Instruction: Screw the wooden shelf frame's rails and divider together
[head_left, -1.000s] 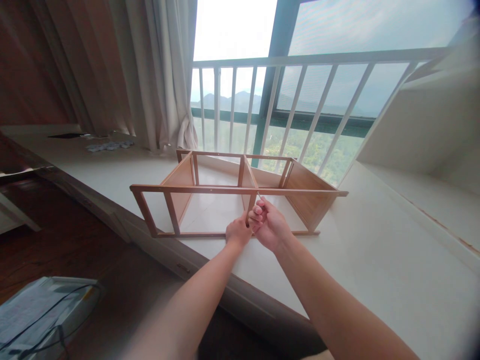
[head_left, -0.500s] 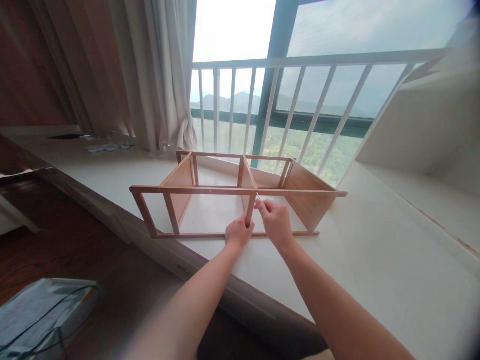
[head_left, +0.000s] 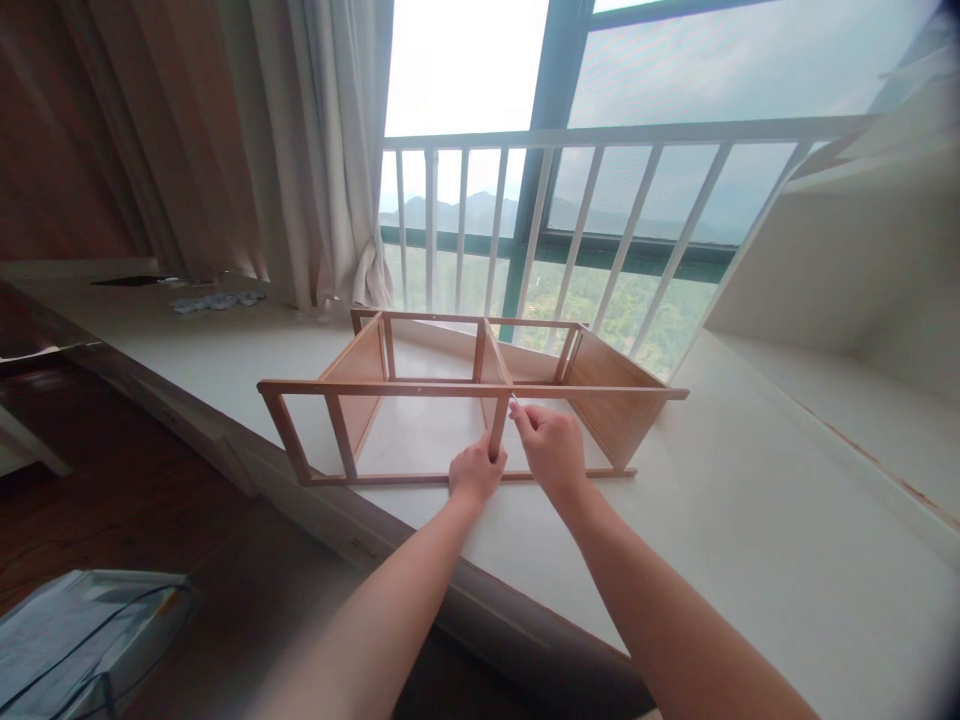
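A brown wooden shelf frame [head_left: 420, 389] lies on its side on the white window ledge, with three panels between its long rails. My left hand [head_left: 478, 468] is closed around the lower part of its short middle bar. Just to the right, my right hand [head_left: 553, 440] pinches a thin silvery metal tool [head_left: 514, 398] between thumb and forefinger. The tool's tip meets the near upper rail where the middle panel joins it. Most of the tool is hidden in the fingers, so its exact kind does not show.
The white ledge [head_left: 720, 560] drops at its front edge to a dark floor. Behind the frame stands a white railing [head_left: 622, 132] before the window. A curtain [head_left: 300, 150] hangs left, near small pale pieces [head_left: 217, 301]. A pale box [head_left: 97, 610] with cables sits lower left.
The whole scene sits slightly lower in the view, as the head has tilted a little. Both hands keep their holds, and the frame stays in place.
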